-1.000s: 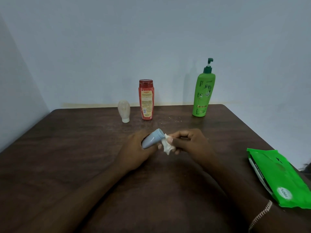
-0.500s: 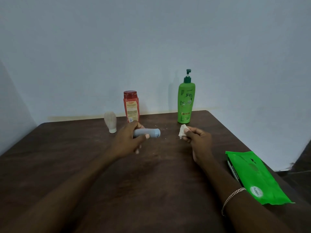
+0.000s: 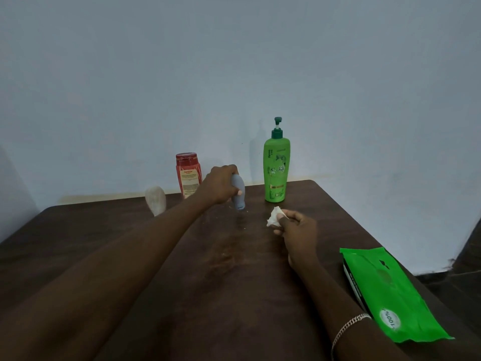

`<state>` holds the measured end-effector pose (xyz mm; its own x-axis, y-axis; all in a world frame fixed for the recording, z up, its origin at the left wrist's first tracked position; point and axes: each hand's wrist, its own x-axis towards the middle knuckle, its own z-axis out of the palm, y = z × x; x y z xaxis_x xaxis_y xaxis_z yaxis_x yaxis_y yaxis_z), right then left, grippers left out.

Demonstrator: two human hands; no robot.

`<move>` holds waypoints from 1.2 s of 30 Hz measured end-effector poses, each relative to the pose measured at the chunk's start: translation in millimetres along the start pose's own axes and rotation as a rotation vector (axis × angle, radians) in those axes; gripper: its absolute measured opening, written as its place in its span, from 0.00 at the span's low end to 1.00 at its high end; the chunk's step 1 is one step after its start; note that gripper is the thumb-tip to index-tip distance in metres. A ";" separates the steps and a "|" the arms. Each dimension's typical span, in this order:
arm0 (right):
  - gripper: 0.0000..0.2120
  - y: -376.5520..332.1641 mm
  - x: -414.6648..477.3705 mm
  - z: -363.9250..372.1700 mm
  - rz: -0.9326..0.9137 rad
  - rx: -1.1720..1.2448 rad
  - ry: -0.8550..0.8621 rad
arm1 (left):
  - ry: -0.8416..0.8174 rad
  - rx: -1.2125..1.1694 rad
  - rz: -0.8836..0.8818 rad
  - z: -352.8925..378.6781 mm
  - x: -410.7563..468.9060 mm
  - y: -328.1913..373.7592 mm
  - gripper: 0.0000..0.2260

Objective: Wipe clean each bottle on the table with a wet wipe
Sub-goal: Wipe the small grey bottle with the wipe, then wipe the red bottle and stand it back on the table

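Observation:
My left hand [image 3: 220, 186] grips a small grey-blue bottle [image 3: 238, 193] near its top, holding it upright with its cap end down, at or just above the dark wooden table [image 3: 104, 243]. A crumpled white wet wipe [image 3: 274, 217] is pinched in my right hand [image 3: 299, 230], which hovers to the right of that bottle, apart from it. A red bottle [image 3: 188, 174] stands behind my left hand. Right of it, by the wall, stands a tall green pump bottle [image 3: 276, 170]. A small whitish bottle [image 3: 155, 200] stands at the far left, cap down.
A green pack of wet wipes [image 3: 387, 293] lies flat near the table's right edge. The wall runs close behind the bottles. The floor drops away past the right edge.
My left hand has carried the grey-blue bottle away from me toward the back row and turned it from lying sideways to upright. My right hand has kept the wipe, staying apart from the bottle.

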<state>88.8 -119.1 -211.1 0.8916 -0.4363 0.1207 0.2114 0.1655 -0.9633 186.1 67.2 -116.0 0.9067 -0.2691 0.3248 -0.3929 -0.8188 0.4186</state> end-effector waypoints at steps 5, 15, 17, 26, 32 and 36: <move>0.06 4.0 1.7 0.6 -0.010 -0.034 0.015 | -0.024 0.082 -0.016 16.7 22.7 -5.9 0.19; 0.05 1.2 -1.6 1.5 -0.034 -0.066 0.018 | -0.042 0.102 -0.049 26.3 33.0 -14.3 0.19; 0.05 2.5 -0.7 2.2 -0.027 -0.073 0.020 | -0.051 0.108 -0.060 24.9 31.0 -12.8 0.21; 0.05 5.4 1.5 2.2 -0.025 -0.060 0.012 | 0.120 0.258 0.092 -6.2 3.2 -1.7 0.24; 0.06 6.7 3.1 2.7 -0.020 -0.086 -0.002 | 0.138 0.714 0.347 -83.6 -7.9 -23.5 0.31; 0.06 6.3 1.9 3.3 -0.030 -0.101 -0.004 | -0.008 1.182 0.368 -120.1 -5.7 -43.4 0.33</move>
<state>93.2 -116.0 -216.1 0.8871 -0.4365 0.1504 0.1964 0.0620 -0.9786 179.6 165.1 -34.1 0.7740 -0.5799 0.2544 -0.2489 -0.6480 -0.7198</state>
